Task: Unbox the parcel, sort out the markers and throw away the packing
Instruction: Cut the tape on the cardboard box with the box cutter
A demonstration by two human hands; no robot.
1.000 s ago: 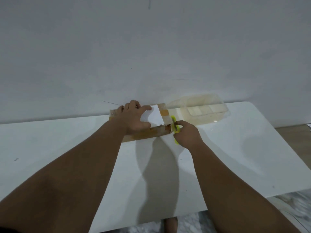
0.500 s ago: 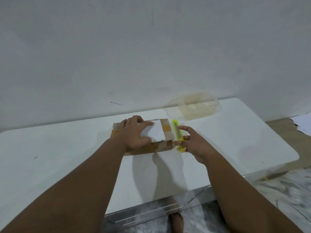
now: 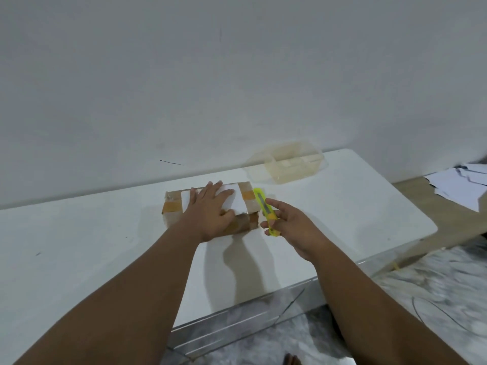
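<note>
A small cardboard parcel (image 3: 172, 206) with brown tape and a white label lies on the white table (image 3: 79, 246) near the wall. My left hand (image 3: 208, 210) presses flat on the parcel's top, fingers spread over the label. Just to the right of the parcel, my right hand (image 3: 290, 227) holds a yellow utility knife (image 3: 265, 209), pinched near its lower end and pointing away from me along the parcel's right side. No markers are visible.
A clear plastic container (image 3: 287, 163) with compartments stands at the back of the table by the wall. White papers (image 3: 461, 184) lie on the floor at right. The table's front edge runs close below my forearms, above marbled flooring.
The view has pulled back and tilted. My left hand has flattened on the parcel. My right hand has loosened around the knife and moved slightly away from the parcel's right end.
</note>
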